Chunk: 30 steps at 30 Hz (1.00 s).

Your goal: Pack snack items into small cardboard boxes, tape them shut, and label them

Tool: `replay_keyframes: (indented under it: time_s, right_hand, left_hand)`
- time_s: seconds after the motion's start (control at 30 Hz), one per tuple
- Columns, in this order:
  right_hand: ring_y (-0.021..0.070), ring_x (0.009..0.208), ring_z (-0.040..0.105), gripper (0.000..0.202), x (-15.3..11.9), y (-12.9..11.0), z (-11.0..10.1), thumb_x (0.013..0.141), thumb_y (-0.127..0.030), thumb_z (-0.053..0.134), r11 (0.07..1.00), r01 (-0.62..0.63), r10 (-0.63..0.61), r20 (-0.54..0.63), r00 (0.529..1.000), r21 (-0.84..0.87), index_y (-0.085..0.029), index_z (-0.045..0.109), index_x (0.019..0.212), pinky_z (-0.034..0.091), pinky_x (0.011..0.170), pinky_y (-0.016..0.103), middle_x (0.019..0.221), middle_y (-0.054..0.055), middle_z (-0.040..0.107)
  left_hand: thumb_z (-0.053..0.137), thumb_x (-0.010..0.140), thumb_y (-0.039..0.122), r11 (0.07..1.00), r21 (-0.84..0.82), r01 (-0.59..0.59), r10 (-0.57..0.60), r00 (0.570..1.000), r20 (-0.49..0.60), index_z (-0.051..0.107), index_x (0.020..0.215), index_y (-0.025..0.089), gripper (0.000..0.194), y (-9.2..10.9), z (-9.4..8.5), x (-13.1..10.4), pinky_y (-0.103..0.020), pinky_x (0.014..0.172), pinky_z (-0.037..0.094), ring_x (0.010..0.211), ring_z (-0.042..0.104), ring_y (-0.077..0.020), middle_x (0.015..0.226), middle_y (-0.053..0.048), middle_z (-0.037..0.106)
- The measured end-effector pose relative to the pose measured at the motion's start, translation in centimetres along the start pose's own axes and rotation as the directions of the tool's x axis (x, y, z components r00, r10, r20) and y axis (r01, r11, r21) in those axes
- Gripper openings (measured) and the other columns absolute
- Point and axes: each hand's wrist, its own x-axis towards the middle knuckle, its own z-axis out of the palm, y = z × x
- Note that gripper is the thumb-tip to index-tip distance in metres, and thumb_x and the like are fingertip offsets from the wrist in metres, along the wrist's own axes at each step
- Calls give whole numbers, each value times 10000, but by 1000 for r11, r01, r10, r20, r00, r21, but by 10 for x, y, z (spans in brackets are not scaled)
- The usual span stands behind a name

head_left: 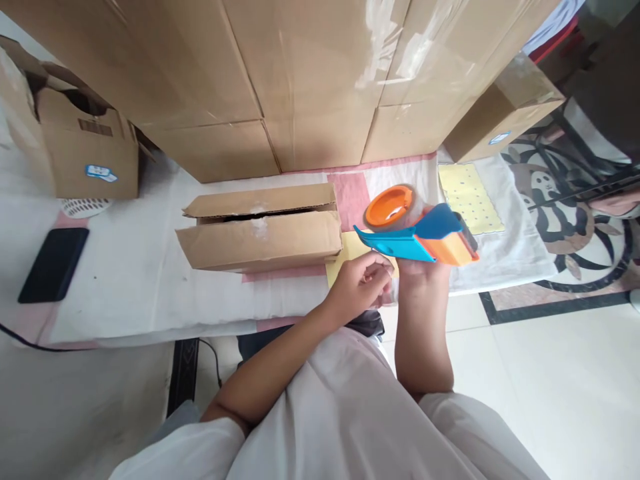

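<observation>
My right hand (424,267) is wrapped under a blue and orange plastic piece (417,237) and holds it above the table's front edge. Just left of it, my left hand (364,280) has its fingers curled together below the blue end; what they hold, if anything, is hidden. Behind the held piece an orange ring (389,205) rests on the cloth, with a tape dispenser-like opening at its middle too small to make out. A long cardboard box (265,240) lies to the left, its top flaps slightly parted over a dark gap.
Large cardboard boxes (320,87) form a wall behind the table (135,280). A black phone (54,265) and an open carton (95,153) are at the left. Another box (505,113) and yellow dotted paper (471,198) are at the right.
</observation>
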Motion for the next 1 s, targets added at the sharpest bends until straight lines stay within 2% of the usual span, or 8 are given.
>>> replay_keyframes:
  time_s: [0.13, 0.2, 0.4, 0.57, 0.63, 0.73, 0.87, 1.0]
  right_hand:
    - [225, 788, 602, 307, 21, 3, 17, 993, -526, 428, 997, 79, -79, -400, 913, -17, -258, 433, 844, 539, 714, 392, 795, 30, 472]
    - [241, 862, 630, 263, 34, 9, 28, 996, -479, 453, 985, 104, -154, -439, 885, -138, -258, 463, 852, 548, 784, 413, 835, 48, 533]
    - [268, 899, 699, 152, 40, 30, 31, 881, -356, 663, 914, -131, 106, -84, 991, -385, -204, 658, 875, 566, 879, 461, 874, 80, 717]
    - [285, 1070, 706, 188, 1, -29, -7, 888, -372, 719, 947, -93, 112, 45, 993, -308, -229, 737, 1009, 558, 984, 490, 1074, 89, 753]
    - [246, 955, 712, 164, -17, -65, -21, 948, -404, 679, 985, 32, 17, 283, 959, -167, -255, 743, 969, 584, 863, 420, 972, 62, 744]
    - [224, 856, 695, 151, -33, -105, -29, 894, -347, 778, 972, 226, -159, 525, 836, -65, -279, 749, 1026, 572, 732, 371, 919, 48, 734]
    - [187, 745, 654, 192, -36, -127, -18, 902, -146, 733, 934, 338, -202, 617, 760, -111, -278, 739, 1042, 515, 621, 338, 828, 22, 703]
    - [171, 674, 596, 161, -30, -132, -2, 921, -126, 686, 927, 366, -241, 626, 742, -77, -276, 731, 959, 476, 617, 348, 734, -2, 664]
  left_hand:
    - [615, 970, 376, 990, -124, 66, -62, 998, 32, 610, 904, 189, 198, 5, 0, -10, -249, 613, 464, 600, 542, -99, 670, 16, 623]
    - [624, 968, 382, 991, -124, 51, -52, 999, -5, 608, 906, 191, 201, 13, -5, -13, -247, 608, 458, 606, 547, -103, 669, 15, 632]
    - [596, 992, 347, 993, -116, 35, -45, 996, -83, 612, 933, 200, 159, 20, -21, -19, -258, 695, 491, 724, 636, -128, 751, -4, 689]
    - [568, 1016, 337, 982, -183, 55, -62, 997, -36, 600, 1006, 211, 130, 20, -27, -28, -269, 794, 526, 839, 677, -134, 846, -9, 704]
    - [566, 1021, 344, 982, -184, 47, -53, 998, -29, 596, 1012, 213, 135, 24, -29, -32, -265, 791, 532, 824, 672, -128, 856, -8, 712]
    - [552, 1029, 328, 996, -85, 22, -26, 999, -43, 610, 1034, 215, 128, 33, -33, -38, -254, 772, 531, 816, 667, -126, 870, -8, 722]
    - [569, 1015, 292, 999, 36, 32, -30, 998, -51, 644, 1049, 211, 115, 45, -37, -42, -235, 724, 524, 810, 681, -128, 878, -8, 735]
    - [631, 989, 357, 981, -181, 64, -75, 996, -53, 667, 1046, 209, 163, 55, -42, -48, -247, 681, 554, 681, 680, -116, 857, -6, 762]
